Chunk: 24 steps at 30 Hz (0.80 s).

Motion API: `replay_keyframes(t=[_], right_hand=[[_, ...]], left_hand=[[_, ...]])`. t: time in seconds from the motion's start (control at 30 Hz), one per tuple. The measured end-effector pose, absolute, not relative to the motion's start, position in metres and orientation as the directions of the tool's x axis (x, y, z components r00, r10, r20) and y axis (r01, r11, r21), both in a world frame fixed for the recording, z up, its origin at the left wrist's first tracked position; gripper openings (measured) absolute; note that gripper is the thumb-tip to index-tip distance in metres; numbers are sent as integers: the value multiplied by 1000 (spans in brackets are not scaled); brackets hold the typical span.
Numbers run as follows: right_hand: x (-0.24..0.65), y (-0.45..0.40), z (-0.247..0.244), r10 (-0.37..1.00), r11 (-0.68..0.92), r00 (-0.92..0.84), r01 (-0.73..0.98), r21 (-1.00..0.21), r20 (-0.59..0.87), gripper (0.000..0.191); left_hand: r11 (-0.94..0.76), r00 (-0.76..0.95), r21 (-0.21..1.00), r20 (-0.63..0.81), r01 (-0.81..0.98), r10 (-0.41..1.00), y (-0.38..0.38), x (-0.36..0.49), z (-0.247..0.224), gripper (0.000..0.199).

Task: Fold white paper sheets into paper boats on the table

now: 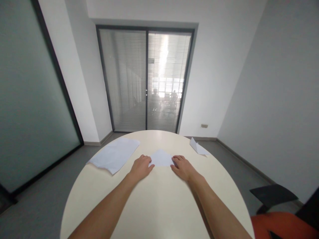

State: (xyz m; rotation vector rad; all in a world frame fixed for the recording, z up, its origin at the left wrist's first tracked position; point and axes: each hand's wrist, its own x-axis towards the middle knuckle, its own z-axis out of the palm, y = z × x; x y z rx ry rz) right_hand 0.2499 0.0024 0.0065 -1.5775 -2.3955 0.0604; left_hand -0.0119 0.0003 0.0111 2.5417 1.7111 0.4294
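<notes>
A white sheet of paper (161,157), folded to a point at its far side, lies on the round cream table (159,205) between my two hands. My left hand (142,166) holds its left corner, with the fingers curled over the edge and the thumb at the near side. At the opposite corner, my right hand (183,167) grips the paper in the same way. Part of each corner is hidden under the fingers.
Larger white sheets (116,154) lie at the table's left edge. A folded paper piece (198,148) stands partly upright at the far right edge. An orange chair (284,224) with a black armrest is at the right. Beyond the table is a glass door (124,83).
</notes>
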Motion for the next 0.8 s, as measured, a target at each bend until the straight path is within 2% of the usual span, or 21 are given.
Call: replay_keyframes(t=[0.33,0.8], right_hand=[[252,1,9,889,440,-396,877,-191,230,34],[255,3,6,869,472,-421,862,-186,259,45]], left_hand=[[-443,392,196,252,875,885,6,-18,6,31],[-407,355,235,236,883,905,5,-16,9,29]])
